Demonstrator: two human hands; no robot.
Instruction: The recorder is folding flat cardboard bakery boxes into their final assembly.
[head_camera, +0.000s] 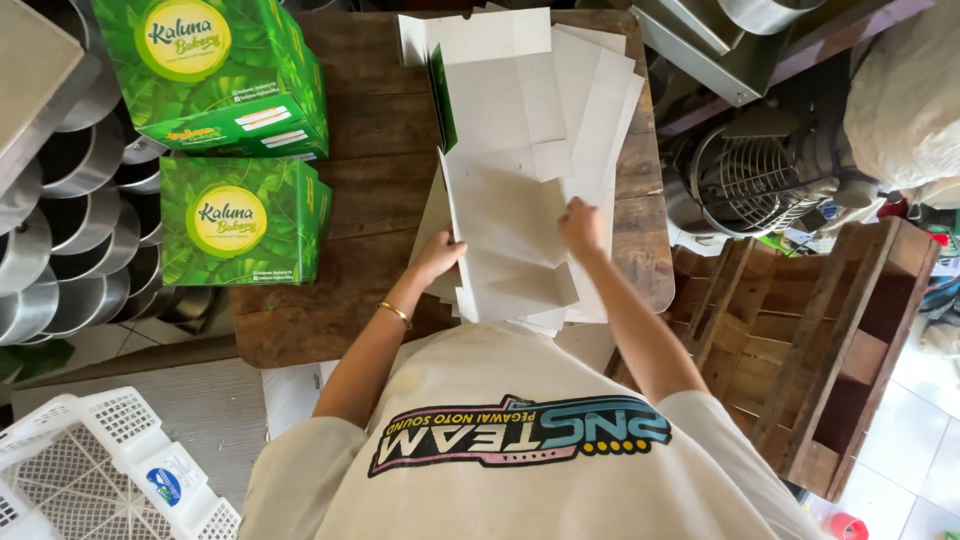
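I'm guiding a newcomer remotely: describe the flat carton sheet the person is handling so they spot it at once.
Start at the brown wooden table. A fanned stack of flat sheets lies on it; the topmost sheet sits between the left hand and right hand, nearest the person, creased.

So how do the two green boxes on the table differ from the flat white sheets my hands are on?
The green boxes are folded up into closed cubes; the flat white sheets lie unfolded in a fanned pile. The boxes show their printed green leafy outside, while the sheets lie plain white side up, with only a green edge peeking out. The boxes sit untouched at the wooden table's left; the left hand and right hand grip the top sheet. Both look like cardboard.
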